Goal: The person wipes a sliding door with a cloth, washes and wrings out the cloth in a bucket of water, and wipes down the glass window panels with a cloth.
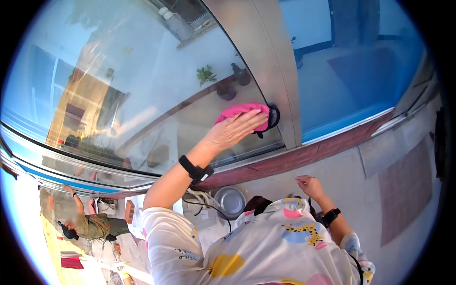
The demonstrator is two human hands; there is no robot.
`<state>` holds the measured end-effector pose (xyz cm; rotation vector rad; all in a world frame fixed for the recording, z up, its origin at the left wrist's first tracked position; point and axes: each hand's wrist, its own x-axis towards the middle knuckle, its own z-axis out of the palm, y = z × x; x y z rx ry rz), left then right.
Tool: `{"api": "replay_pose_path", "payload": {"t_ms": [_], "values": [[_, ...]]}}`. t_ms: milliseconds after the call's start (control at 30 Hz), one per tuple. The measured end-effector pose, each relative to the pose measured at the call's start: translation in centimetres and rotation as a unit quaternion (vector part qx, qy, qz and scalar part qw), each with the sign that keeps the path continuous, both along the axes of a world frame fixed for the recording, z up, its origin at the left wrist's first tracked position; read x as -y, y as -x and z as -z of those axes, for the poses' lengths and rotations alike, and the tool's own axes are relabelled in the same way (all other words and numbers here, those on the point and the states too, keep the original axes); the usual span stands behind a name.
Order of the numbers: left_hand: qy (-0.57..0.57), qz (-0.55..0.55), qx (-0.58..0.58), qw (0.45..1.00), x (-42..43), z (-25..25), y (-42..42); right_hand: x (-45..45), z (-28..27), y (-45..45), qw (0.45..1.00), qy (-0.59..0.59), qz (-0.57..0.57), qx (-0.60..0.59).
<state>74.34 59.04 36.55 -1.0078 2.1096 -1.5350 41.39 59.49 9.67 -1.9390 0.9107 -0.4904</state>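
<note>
My left hand [232,129] lies flat over a folded pink cloth [243,108] and presses it against a glass window pane [156,95]. The cloth shows a dark edge [274,117] past my fingertips, beside the metal window frame [280,71]. My right hand [309,186] hangs in the air below the window ledge, fingers loosely curled, with nothing visible in it. A black band is on each wrist.
A reddish ledge [247,169] runs beneath the windows. On the floor stands a round metal basin [230,202] near a dark cable. At the lower left another person [92,226] reaches an arm to the window. Blue-tinted glass [351,80] fills the right side.
</note>
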Motion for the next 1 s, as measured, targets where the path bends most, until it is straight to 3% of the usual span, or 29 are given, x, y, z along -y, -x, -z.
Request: {"api": "replay_pose_path", "payload": {"t_ms": [67,133,200,267,333,433,533,700,1000], "values": [[0.003,0.012,0.058,0.998,0.1,-2.6,-1.2,0.1,-0.1,0.0,0.999,0.041,0.003,0.015],[0.009,-0.006,-0.016,1.0,-0.2,-10.0,-1.7,0.4,-0.2,0.4,0.999,0.037,0.006,0.003],[0.121,-0.032,-0.121,0.985,-0.2,-18.1,-2.2,-0.3,-0.6,0.1,1.0,0.02,0.012,-0.01],[0.263,0.08,-0.155,0.949,1.4,-24.6,-3.8,-0.5,-1.5,0.5,0.998,0.017,0.051,-0.017],[0.31,0.119,-0.18,0.926,2.2,-27.8,-4.1,-0.7,-1.9,0.3,0.998,-0.009,0.062,-0.03],[0.335,0.096,-0.195,0.917,4.5,-22.8,-3.1,-1.5,-1.6,-0.3,0.995,-0.029,0.085,-0.035],[0.211,-0.013,-0.252,0.944,5.0,-11.4,1.3,-3.3,-0.7,-0.8,0.993,-0.034,0.111,-0.027],[0.04,-0.027,-0.115,0.992,4.0,2.4,2.7,-6.1,2.2,-1.3,0.988,-0.068,0.126,-0.064],[-0.129,0.029,0.118,0.984,1.4,18.8,-0.6,-10.7,1.3,-3.5,0.984,-0.049,0.129,-0.115]]}}
